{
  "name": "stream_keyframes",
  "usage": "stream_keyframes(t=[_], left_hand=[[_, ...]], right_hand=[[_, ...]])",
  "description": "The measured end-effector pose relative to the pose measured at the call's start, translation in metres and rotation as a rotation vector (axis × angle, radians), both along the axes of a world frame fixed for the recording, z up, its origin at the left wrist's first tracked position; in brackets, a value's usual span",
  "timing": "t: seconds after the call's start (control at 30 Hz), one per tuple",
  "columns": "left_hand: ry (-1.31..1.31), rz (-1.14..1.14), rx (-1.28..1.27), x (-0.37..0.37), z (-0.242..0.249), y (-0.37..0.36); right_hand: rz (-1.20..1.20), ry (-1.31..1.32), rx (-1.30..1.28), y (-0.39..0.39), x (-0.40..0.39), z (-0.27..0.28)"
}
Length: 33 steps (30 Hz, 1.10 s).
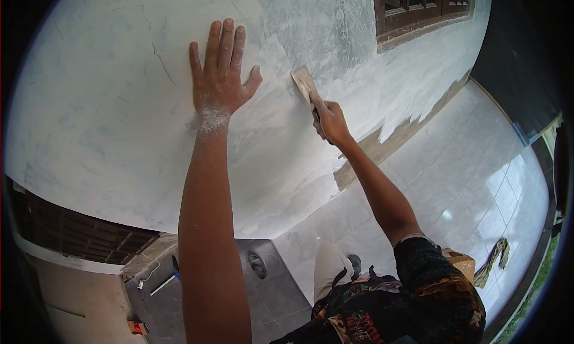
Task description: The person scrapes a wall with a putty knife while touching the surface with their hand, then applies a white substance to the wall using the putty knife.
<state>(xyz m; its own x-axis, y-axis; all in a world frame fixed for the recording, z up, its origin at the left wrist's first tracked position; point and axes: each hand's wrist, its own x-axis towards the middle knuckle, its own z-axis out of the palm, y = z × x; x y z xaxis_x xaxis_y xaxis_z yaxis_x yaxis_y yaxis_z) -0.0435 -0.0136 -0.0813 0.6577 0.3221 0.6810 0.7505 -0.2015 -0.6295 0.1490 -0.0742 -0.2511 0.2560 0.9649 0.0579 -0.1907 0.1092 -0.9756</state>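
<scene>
Flat against the whitish wall [119, 110], my left hand [222, 84] has its fingers spread and holds nothing. White dust covers its wrist and fingertips. To its right, my right hand [330, 121] is wrapped round the handle of a putty knife [304, 81], whose wide blade lies at the wall surface. Around the blade the wall shows patchy white and grey smears. Lower down, the white coat ends in a ragged edge above a bare brownish strip [373, 146].
A brown-framed window [412, 12] is at the upper right. Below are glossy light floor tiles [442, 176], a dark slipper [258, 264], a twisted cloth [492, 262] and a tan container [459, 261]. A dark grille [78, 227] lies at the left.
</scene>
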Motion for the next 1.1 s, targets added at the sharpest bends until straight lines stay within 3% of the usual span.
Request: stream_keyframes(t=[0.27,0.33,0.6,1.1], left_hand=[[-0.006,-0.007,-0.011,0.001,0.001,0.000],[0.015,0.094,-0.006,0.002,0.002,-0.001],[-0.007,0.059,-0.025,0.002,0.000,-0.001],[0.000,0.031,-0.004,0.000,0.001,-0.002]], right_hand=[[-0.014,-0.012,-0.044,-0.008,-0.002,-0.006],[0.003,0.015,-0.038,-0.001,-0.002,0.002],[-0.032,-0.106,-0.071,-0.006,-0.001,-0.004],[-0.028,-0.065,-0.093,-0.016,-0.009,-0.009]])
